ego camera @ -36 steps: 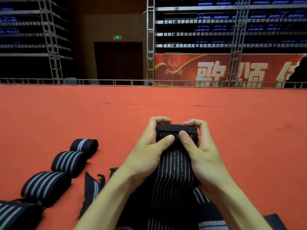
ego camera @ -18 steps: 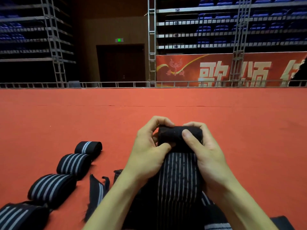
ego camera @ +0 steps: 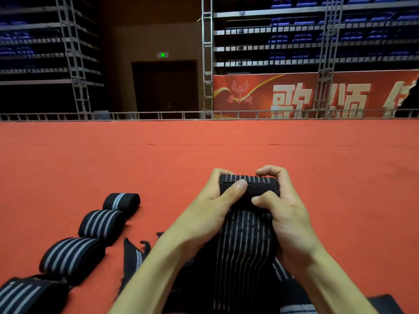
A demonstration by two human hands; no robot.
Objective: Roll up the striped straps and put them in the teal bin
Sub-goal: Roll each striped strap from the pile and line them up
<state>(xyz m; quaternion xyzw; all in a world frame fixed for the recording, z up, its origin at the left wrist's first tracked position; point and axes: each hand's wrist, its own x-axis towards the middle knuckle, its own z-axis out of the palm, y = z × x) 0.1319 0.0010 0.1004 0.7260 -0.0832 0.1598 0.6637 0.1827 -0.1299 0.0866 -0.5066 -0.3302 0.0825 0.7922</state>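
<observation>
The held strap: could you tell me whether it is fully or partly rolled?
Partly rolled: the left hand and right hand grip the strap at its rolled far end; a flat striped length lies unrolled.

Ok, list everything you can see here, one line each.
rolled straps: four, black with grey stripes, row on carpet, left
strap being rolled: one, black, thin pale stripes, between both hands
loose straps: count unclear, black striped, by the forearms
carpet: one, red-orange, floor
banner: one, red, far right
door: one, dark, far centre
exit sign: one, green, above door
left hand: one, grips the strap's left end
right hand: one, grips its right end
</observation>
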